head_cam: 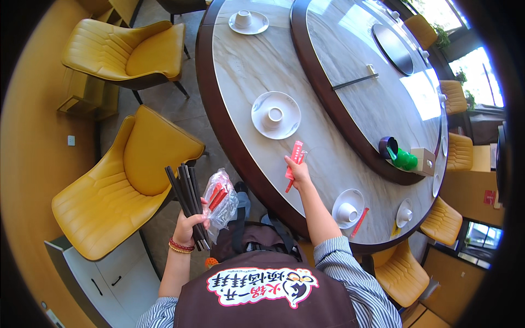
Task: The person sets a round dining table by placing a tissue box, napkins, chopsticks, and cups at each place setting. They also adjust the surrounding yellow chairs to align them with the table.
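Note:
My left hand (189, 223) grips a bundle of dark chopsticks (188, 188) together with a clear plastic bag (221, 201) that has red packets inside. Over the marble-patterned round table (262, 160), my right hand (298, 172) holds a red paper packet (296, 158). Just beyond that hand lies a white plate (287, 127) with an upturned small cup (274, 117) on it. Nearer the right sleeve is another plate (346, 197) with a cup (348, 212), and a red packet (359, 222) lies beside it.
A raised dark-rimmed centre (369, 162) carries chopsticks (354, 81), a purple bowl (387, 147), green items (405, 159) and a tissue box (424, 162). Another plate (257, 22) is at the far side. Yellow chairs (151, 164) stand left, with a white cabinet (110, 279) below.

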Demonstrator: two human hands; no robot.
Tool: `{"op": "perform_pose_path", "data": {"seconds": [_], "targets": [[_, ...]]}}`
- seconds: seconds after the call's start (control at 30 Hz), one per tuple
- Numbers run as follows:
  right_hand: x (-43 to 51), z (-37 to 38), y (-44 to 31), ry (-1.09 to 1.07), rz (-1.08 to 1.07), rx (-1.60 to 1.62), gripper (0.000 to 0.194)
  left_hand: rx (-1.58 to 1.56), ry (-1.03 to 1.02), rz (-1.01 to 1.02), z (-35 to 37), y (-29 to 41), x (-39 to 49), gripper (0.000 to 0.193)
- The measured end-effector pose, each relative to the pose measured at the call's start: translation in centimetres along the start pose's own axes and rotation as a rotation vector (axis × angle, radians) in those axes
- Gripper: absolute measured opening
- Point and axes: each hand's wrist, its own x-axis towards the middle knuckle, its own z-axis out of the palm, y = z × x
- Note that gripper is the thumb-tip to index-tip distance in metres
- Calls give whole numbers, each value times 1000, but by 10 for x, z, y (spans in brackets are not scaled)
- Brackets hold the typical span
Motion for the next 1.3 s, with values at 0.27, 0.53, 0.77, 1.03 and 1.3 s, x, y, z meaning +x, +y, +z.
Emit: {"op": "perform_pose_path", "data": {"seconds": [0.27, 0.53, 0.77, 1.03, 1.3], "targets": [[-2, -34, 12, 222, -64, -116, 21, 34, -85, -72, -1, 28, 40, 38], [-11, -68, 26, 218, -218, -312, 20, 89, -129, -100, 8, 36, 55, 37], [-49, -49, 6, 330, -512, -1286, 48, 103, -112, -109, 17, 34, 56, 37], [-40, -65, 32, 288, -479, -1185, 39, 100, -119, -104, 31, 30, 63, 35], [-26, -50, 13, 115, -397, -1229, 31, 128, -140, -120, 39, 25, 64, 36]]}}
